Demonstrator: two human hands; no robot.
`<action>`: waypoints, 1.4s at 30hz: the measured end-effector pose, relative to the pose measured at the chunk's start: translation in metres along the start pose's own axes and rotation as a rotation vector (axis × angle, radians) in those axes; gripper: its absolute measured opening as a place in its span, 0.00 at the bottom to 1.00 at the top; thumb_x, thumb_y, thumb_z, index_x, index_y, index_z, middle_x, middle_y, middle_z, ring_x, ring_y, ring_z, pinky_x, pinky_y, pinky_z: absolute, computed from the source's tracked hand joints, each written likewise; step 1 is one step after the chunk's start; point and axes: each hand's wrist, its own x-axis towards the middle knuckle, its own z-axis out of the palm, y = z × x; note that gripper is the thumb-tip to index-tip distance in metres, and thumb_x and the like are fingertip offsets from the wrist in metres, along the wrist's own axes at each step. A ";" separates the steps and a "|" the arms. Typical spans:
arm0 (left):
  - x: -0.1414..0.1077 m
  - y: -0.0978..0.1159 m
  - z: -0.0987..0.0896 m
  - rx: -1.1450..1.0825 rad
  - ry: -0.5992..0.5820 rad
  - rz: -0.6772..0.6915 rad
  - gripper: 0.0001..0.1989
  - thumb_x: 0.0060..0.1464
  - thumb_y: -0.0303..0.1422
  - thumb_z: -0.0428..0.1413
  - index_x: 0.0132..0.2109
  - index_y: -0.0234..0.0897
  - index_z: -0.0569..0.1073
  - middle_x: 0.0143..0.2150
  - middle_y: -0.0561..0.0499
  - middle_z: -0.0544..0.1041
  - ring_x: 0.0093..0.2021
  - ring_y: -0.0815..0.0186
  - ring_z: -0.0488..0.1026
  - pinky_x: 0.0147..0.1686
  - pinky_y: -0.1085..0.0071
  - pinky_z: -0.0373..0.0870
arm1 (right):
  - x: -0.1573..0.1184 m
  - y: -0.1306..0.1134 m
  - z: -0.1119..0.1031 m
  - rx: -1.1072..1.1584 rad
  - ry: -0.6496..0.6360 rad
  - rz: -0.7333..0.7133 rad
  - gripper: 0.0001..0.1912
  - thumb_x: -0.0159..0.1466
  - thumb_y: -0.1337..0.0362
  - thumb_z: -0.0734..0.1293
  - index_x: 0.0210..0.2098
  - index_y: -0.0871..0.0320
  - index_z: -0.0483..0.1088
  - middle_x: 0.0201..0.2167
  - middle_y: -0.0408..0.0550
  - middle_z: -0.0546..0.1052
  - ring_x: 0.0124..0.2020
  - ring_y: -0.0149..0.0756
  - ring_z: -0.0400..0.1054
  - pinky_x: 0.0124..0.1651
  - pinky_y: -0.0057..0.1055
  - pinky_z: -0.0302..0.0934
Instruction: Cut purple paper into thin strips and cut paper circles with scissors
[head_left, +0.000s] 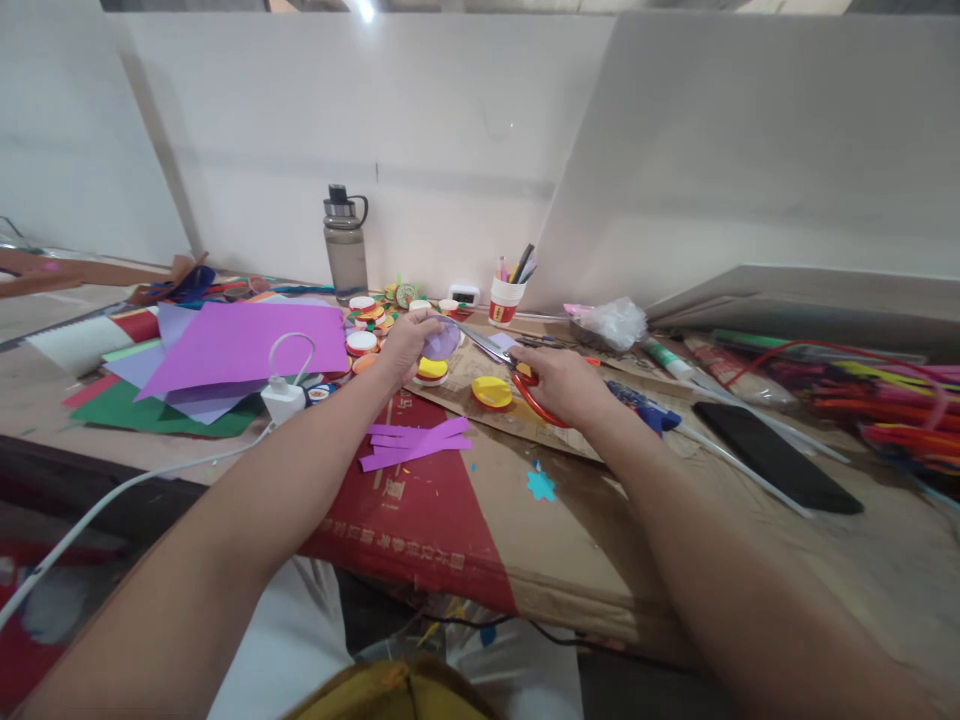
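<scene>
My left hand (409,343) is closed on a round piece of light purple paper (442,341), pinching it by its left side. In my right hand (562,378) is a pair of scissors (534,398) with orange-red handles, the blades pointing left toward the purple disc. Whether the blades touch the paper I cannot tell. A scrap of pale purple paper (499,344) lies behind the scissors. Two yellow-topped round pieces (491,391) sit just below the blades. Nearer to me are several purple paper strips (415,443) and a blue flower-shaped cutout (541,486).
Coloured paper sheets (259,335) are stacked at left beside a white charger (283,400). At the back stand a water bottle (345,245) and a paper cup (506,301) of pens. A black phone (776,455) and bundled pipe cleaners (911,400) lie at right.
</scene>
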 end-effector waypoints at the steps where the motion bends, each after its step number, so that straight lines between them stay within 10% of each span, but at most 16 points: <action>1: 0.000 0.000 0.000 -0.010 0.000 -0.008 0.09 0.32 0.29 0.60 0.26 0.35 0.69 0.23 0.56 0.72 0.24 0.73 0.67 0.25 0.76 0.62 | 0.000 0.000 0.000 -0.002 -0.001 -0.002 0.25 0.65 0.65 0.62 0.61 0.57 0.69 0.49 0.58 0.80 0.47 0.47 0.75 0.48 0.35 0.64; 16: 0.000 -0.002 -0.002 -0.002 -0.048 0.017 0.08 0.33 0.29 0.61 0.26 0.34 0.71 0.23 0.56 0.72 0.23 0.73 0.67 0.24 0.76 0.61 | 0.000 0.008 0.003 0.194 0.170 -0.018 0.24 0.64 0.61 0.63 0.59 0.59 0.71 0.53 0.57 0.78 0.49 0.47 0.74 0.50 0.39 0.67; 42: -0.001 -0.002 -0.002 0.126 -0.046 -0.002 0.08 0.33 0.31 0.59 0.25 0.35 0.70 0.22 0.55 0.72 0.23 0.72 0.65 0.25 0.76 0.60 | -0.005 0.003 -0.006 -0.094 0.016 0.026 0.24 0.64 0.63 0.62 0.59 0.54 0.70 0.49 0.55 0.80 0.44 0.47 0.75 0.42 0.36 0.64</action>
